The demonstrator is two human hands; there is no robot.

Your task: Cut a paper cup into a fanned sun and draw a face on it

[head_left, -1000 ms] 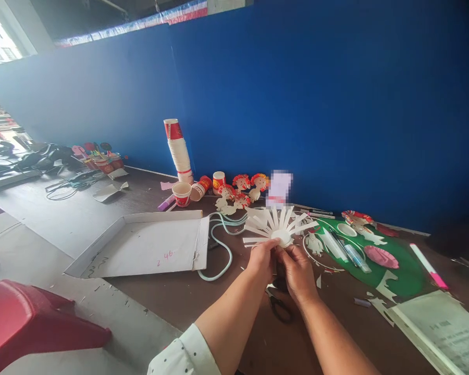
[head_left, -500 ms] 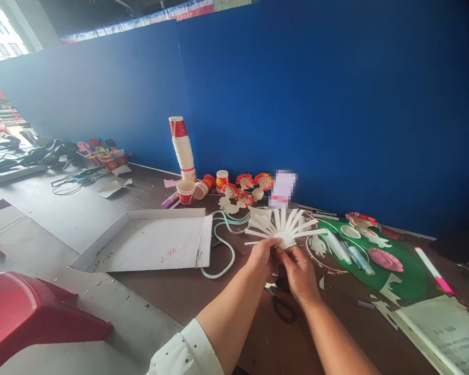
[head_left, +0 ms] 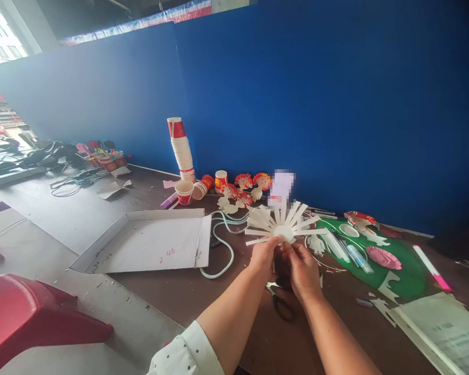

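A white paper cup cut into strips is fanned out like a sun around its round bottom. My left hand pinches its near edge, thumb at the rim of the round bottom. Close beside it, my right hand grips the same near edge with bent fingers. Below the hands, dark-handled scissors lie on the brown table, partly hidden. Behind the cut cup stand several small paper figures with red fringed heads.
A shallow white box lid lies at left, near a pale green cord. A tall cup stack stands by the blue partition. At right are a green mat, markers and paper scraps. A red stool stands lower left.
The cut cup has tilted so that its round bottom faces me more and the strips spread wider. Both hands still hold it, with the right-hand fingers slightly shifted.
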